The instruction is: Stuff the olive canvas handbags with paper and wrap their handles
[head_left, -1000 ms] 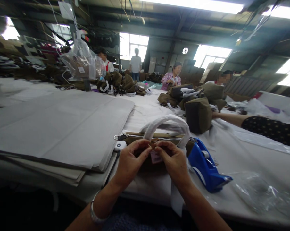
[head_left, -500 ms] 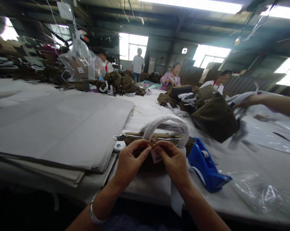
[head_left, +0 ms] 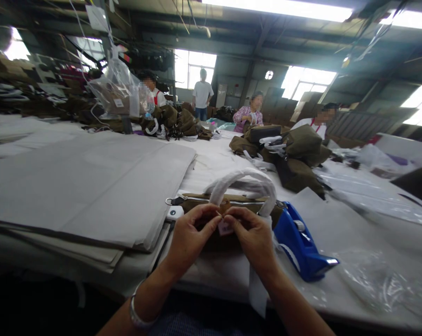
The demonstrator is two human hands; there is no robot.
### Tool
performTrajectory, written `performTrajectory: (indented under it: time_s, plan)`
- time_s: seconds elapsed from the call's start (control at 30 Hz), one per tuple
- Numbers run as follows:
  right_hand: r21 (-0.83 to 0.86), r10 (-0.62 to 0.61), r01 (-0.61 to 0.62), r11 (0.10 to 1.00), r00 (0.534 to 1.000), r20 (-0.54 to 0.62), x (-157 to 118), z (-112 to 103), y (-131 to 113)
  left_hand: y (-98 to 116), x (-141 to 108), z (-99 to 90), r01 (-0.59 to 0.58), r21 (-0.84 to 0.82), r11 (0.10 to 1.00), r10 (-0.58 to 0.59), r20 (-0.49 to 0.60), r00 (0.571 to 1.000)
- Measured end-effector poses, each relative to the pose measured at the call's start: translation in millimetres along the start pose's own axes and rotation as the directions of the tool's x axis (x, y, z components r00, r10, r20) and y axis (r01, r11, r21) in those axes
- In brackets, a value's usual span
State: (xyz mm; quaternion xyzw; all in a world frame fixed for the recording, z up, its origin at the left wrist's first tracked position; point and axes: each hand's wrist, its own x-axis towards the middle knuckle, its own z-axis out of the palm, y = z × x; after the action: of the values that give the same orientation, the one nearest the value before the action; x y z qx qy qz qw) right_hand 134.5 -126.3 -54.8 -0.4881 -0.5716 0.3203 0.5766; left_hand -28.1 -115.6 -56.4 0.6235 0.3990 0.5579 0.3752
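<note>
An olive-brown handbag [head_left: 197, 201] with a silver zip lies in front of me, its handles [head_left: 245, 176] wrapped in white paper. My left hand [head_left: 193, 229] and my right hand [head_left: 251, 231] meet over its front, thumbs and forefingers pinched close together. Between the fingertips runs a thin cord, and a small pale hang tag [head_left: 225, 227] dangles just below it. Behind the fingers shows a brown leather patch [head_left: 225, 205]. The lower front of the bag is dark and partly covered by my hands.
A blue tape dispenser [head_left: 301, 247] stands right of the bag, near crumpled clear plastic [head_left: 382, 280]. White paper sheets [head_left: 92, 182] are stacked at left. More olive bags [head_left: 298, 158] are heaped beyond. Several people are across the table.
The co-worker's arm at right has left the view, and the bag it held has moved off the heap toward the right edge. My hands have barely shifted; the hang tag shows more plainly.
</note>
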Motion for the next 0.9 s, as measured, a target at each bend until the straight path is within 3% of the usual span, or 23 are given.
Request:
performTrajectory:
  time_s: [0.2, 0.37, 0.53, 0.67, 0.9]
  plan:
    - [-0.135, -0.130, 0.129, 0.982, 0.992, 0.001, -0.2, -0.8, 0.5, -2.4, -1.3, -2.1, -0.017, 0.004, 1.000, 0.017, 0.000, 1.000]
    - [-0.150, -0.212, 0.213, 0.965, 0.977, 0.026, -0.7, -3.6, 1.8, -2.3, -1.0, -0.6, -0.030, 0.046, 0.999, 0.030, 0.004, 1.000]
    - [-0.081, -0.200, 0.202, 0.976, 0.979, 0.037, 1.3, 0.0, 5.3, -4.6, 0.6, 2.6, -0.002, 0.032, 0.999, 0.003, -0.031, 1.000]
    - [-0.032, -0.208, 0.209, 0.977, 0.978, 0.020, -3.9, 6.5, 12.6, -6.4, 0.9, 4.1, 0.081, -0.039, 0.996, -0.083, -0.052, 0.995]
    - [-0.156, -0.300, 0.290, 0.944, 0.953, -0.048, -23.3, 18.2, 21.8, -8.5, 1.9, 10.1, 0.122, -0.076, 0.990, -0.130, -0.116, 0.985]
